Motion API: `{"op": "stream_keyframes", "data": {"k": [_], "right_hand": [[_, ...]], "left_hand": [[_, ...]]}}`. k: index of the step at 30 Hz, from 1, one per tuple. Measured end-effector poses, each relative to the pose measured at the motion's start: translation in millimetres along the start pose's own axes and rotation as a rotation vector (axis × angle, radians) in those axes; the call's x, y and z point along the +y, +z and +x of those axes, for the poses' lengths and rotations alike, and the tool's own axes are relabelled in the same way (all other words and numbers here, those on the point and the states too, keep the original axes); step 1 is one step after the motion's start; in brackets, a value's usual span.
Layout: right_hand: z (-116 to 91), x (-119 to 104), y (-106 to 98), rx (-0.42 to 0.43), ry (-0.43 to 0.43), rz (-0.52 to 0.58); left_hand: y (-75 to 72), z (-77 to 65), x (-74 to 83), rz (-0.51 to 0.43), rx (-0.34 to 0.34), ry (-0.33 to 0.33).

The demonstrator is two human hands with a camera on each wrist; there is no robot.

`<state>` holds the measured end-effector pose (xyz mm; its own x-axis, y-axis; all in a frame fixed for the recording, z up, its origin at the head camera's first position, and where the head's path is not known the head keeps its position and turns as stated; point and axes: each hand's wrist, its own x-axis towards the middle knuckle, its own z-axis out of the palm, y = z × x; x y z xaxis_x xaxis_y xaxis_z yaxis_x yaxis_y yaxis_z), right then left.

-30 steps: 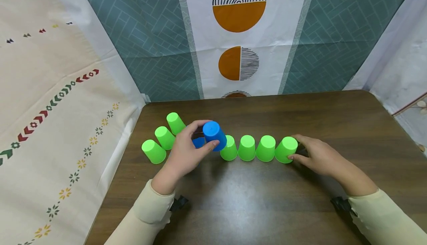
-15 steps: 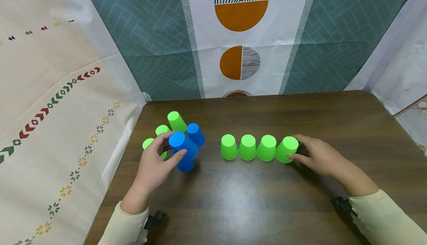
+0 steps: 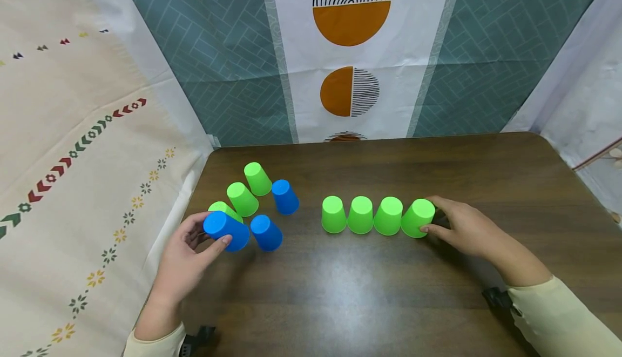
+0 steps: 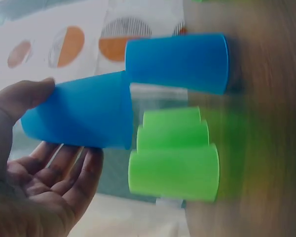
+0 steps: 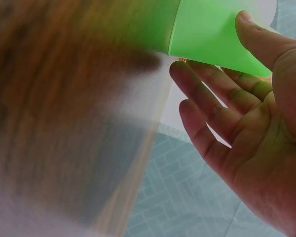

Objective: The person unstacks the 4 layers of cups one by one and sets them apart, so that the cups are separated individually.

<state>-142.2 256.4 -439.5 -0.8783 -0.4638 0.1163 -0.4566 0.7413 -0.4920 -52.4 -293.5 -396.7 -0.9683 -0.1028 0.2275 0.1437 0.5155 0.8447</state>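
My left hand (image 3: pixel 182 262) holds a blue cup (image 3: pixel 228 233) upside down between thumb and fingers; the left wrist view has this cup (image 4: pixel 81 111) raised off the wooden surface. Just right of it in the head view stands a second blue cup (image 3: pixel 266 234), with a third blue cup (image 3: pixel 285 197) behind. Three green cups form a slanted row at the left, the nearest green cup (image 3: pixel 223 209) partly hidden by the held one. My right hand (image 3: pixel 464 230) grips the rightmost green cup (image 3: pixel 417 219) of another row, thumb on its near side in the right wrist view.
Beside the right hand's cup, three more green cups, such as the leftmost green cup (image 3: pixel 333 215), stand upside down in line. All rest on a brown wooden table (image 3: pixel 350 303). A patterned cloth (image 3: pixel 359 60) hangs behind the table's far edge, and a cream cloth (image 3: pixel 97 184) hangs at the left.
My left hand has carried the blue cup leftward and toward me, past the other two blue cups, to in front of the nearest left green cup. My right hand has stayed on its green cup.
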Motion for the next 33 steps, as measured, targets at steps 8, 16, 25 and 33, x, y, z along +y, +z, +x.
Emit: {"op": "stream_keyframes", "data": {"k": [8, 16, 25, 33], "right_hand": [[1, 0, -1, -0.004, 0.007, 0.000], [1, 1, 1, -0.004, 0.005, -0.001], [0, 1, 1, -0.007, 0.008, 0.001], [1, 2, 1, -0.008, 0.001, 0.007]], "left_hand": [[-10.0, -9.0, -20.2, 0.004, -0.026, -0.065], [-1.6, -12.6, -38.7, 0.010, -0.107, -0.125], [4.1, -10.7, -45.5, 0.031, -0.151, -0.167], [5.3, -10.4, -45.8, 0.018, -0.153, -0.175]]}}
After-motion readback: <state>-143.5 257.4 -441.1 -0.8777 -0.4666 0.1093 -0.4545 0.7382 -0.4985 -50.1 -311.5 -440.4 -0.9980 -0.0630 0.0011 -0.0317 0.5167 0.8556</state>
